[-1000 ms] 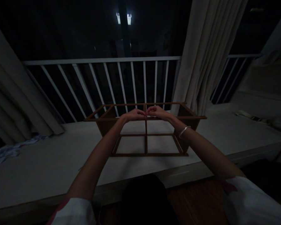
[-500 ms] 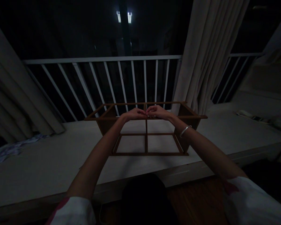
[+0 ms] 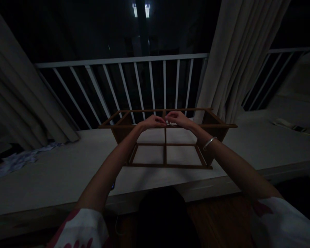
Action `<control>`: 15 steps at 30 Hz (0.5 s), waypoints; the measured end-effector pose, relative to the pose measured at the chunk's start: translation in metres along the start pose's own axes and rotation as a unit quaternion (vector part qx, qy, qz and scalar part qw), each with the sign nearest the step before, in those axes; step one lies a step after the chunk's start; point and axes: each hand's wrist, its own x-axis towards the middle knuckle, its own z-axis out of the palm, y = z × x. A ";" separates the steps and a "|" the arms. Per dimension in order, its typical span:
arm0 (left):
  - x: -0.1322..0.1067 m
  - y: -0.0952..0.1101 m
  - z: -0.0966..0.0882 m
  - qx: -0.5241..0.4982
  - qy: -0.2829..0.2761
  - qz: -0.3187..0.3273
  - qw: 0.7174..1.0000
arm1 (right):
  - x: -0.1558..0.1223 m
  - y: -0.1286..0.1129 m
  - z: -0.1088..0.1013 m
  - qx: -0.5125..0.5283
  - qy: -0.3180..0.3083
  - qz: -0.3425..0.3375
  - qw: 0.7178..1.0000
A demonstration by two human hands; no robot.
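The left hand [image 3: 153,122] and the right hand [image 3: 177,118] meet at the middle of the near top rail of a brown open wooden frame rack [image 3: 167,137], fingertips almost touching each other. Both hands are curled narrow, fingers pinched down at the spot where the upright centre bar joins the rail; something small and pale shows just under the right fingertips, but the light is too dim to tell what it is or whether either hand truly grips it. A thin silver bangle [image 3: 209,143] sits on the right wrist, and both forearms stretch forward from white short sleeves with red markings [image 3: 80,229].

The rack stands on a pale, long counter [image 3: 54,172] that runs from left to right across the scene. Its lower frame of four open squares rests flat on the counter, solid brown end panels rise at left and right, and the top frame reaches out past them on both sides.

Just beyond the rack, a white metal railing with slanted bars [image 3: 124,86] runs along the far edge. A beige curtain [image 3: 237,58] hangs at the far right of the rack, another grey-beige curtain [image 3: 18,96] at the far left. A crumpled light cloth [image 3: 20,160] lies on the counter's left end.
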 end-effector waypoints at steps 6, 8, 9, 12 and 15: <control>-0.004 0.005 0.002 0.010 0.008 0.006 1.000 | 0.001 0.003 0.004 -0.023 0.124 -0.040 0.991; -0.004 0.004 0.003 0.012 0.011 0.007 1.000 | 0.001 0.004 0.004 -0.039 0.170 -0.052 0.983; -0.003 0.003 0.003 0.014 0.013 0.007 1.000 | 0.001 0.003 0.004 -0.050 0.194 -0.062 0.978; 0.000 0.000 0.004 0.017 0.013 0.006 1.000 | -0.008 -0.005 0.002 -0.079 0.269 -0.102 0.955; 0.001 -0.001 0.005 0.013 0.003 0.011 1.000 | -0.035 -0.018 0.005 -0.088 0.342 -0.130 0.927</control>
